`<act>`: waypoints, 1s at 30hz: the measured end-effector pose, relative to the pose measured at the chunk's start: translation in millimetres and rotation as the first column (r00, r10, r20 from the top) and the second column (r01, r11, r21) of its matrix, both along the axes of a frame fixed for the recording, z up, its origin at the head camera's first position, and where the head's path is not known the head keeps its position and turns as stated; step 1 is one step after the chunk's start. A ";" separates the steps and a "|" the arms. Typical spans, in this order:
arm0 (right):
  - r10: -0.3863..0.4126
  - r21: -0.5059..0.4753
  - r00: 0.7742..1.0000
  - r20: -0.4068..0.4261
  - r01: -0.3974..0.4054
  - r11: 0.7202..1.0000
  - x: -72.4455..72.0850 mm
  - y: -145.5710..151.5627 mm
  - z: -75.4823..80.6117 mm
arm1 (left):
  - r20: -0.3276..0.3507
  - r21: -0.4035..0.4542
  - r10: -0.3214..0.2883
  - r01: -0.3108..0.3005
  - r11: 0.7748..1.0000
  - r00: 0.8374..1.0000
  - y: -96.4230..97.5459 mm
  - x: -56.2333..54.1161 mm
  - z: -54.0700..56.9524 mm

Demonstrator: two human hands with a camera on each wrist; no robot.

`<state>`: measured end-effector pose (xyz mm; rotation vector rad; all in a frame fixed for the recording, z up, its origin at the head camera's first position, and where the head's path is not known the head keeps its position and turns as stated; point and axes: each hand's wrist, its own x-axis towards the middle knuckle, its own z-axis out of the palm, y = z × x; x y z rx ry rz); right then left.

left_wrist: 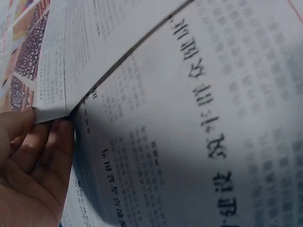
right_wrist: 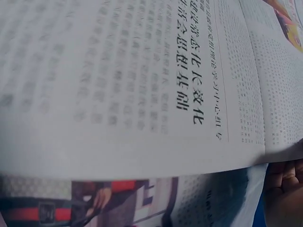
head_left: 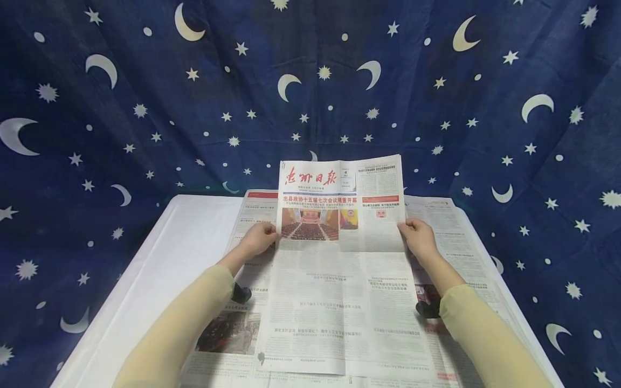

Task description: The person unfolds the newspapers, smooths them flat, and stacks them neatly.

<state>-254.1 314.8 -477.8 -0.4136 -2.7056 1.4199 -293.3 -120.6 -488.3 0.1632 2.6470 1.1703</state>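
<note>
A newspaper with a red masthead and a photo of a large hall is raised toward the head camera, its upper part tilted up. My left hand pinches its left edge beside the photo, thumb in front and fingers behind, as the left wrist view of the hand shows. On the opposite edge, my right hand grips at about the same height. A crease crosses the sheet just below both hands. In the right wrist view the right hand's fingers appear at the paper's edge, partly cut off.
More newspaper sheets lie spread on the white table beneath the held paper. A dark blue curtain with moons and stars hangs behind the table. Small black wrist devices sit near the cuffs of the pale yellow sleeves.
</note>
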 end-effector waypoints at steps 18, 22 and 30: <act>0.031 0.091 0.981 0.192 -0.049 0.995 1.5 20.7 -22.1 | 0.037 -0.162 -0.022 0.028 0.986 0.999 14.6 7.6 -9.4; 0.027 0.139 0.981 0.191 -0.054 0.989 4.7 21.3 -21.5 | 0.028 -0.223 -0.007 0.013 0.975 1.000 18.4 10.9 -7.7; 0.012 0.178 0.983 0.184 -0.045 0.983 7.1 22.6 -22.1 | -0.019 -0.365 -0.024 0.015 0.931 1.000 27.8 14.1 -5.5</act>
